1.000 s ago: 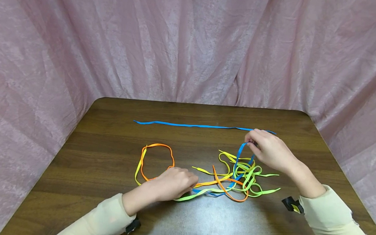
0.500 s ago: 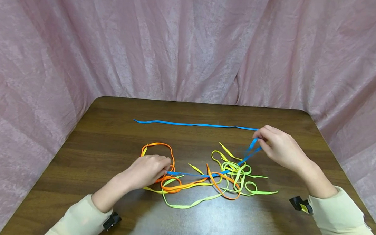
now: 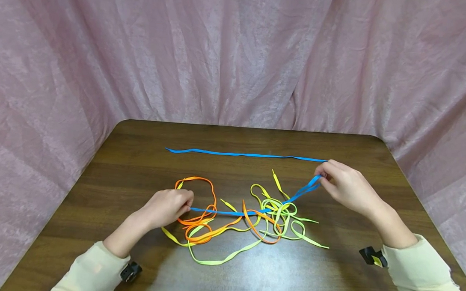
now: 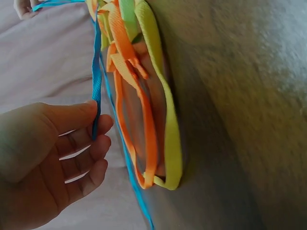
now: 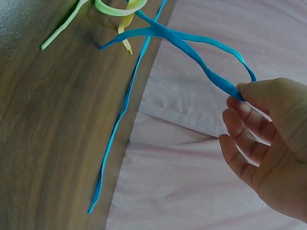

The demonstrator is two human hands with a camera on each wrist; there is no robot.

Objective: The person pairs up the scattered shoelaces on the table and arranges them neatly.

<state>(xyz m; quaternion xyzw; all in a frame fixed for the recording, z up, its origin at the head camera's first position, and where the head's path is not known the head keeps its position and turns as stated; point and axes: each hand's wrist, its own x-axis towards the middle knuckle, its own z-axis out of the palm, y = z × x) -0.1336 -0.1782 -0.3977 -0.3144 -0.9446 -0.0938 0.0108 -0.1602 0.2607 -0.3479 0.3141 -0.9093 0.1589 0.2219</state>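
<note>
A blue shoelace (image 3: 223, 213) stretches between my two hands, passing through the tangled laces. My left hand (image 3: 165, 208) pinches it near one end between thumb and index finger; in the left wrist view, the tip hangs below the thumb. On the right, my right hand (image 3: 345, 186) pinches a raised, doubled bend of the same lace; one blue end dangles free in the right wrist view. Below lie an orange shoelace (image 3: 213, 186), a yellow shoelace (image 3: 170, 236) and light green lacing (image 3: 221, 261), looped over one another. How the strands cross inside the tangle is hard to tell.
Another blue shoelace (image 3: 232, 154) lies nearly straight along the far part of the brown wooden table (image 3: 120, 167). Its right end passes behind my right hand in the head view. Pink curtains (image 3: 220, 59) hang around the table's back and sides.
My left hand has moved left and slightly away from me, drawing the blue shoelace taut. My right hand has shifted a little right. The green and yellow tangle has slid left.
</note>
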